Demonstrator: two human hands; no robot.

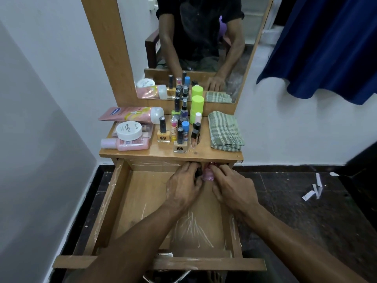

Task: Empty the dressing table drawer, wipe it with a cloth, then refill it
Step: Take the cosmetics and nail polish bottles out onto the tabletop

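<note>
The wooden drawer (114, 203) is pulled wide out under the dressing table top (204, 154). Its floor is bare apart from white scratch marks. Both my hands reach to its far end, just under the table top. My left hand (183, 184) is closed on a dark small item, mostly hidden by my fingers. My right hand (230, 186) pinches a pink bottle (208, 174) between the two hands. On the table top stand several nail polish bottles (179, 137), a white jar (129, 130), pink tubes (130, 114) and a folded green checked cloth (225, 131).
A mirror (195, 48) in a wooden frame rises behind the table and shows a person's reflection. A white wall stands at the left, a blue curtain (326, 48) hangs at the right. Paper scraps (314, 190) lie on the dark tiled floor.
</note>
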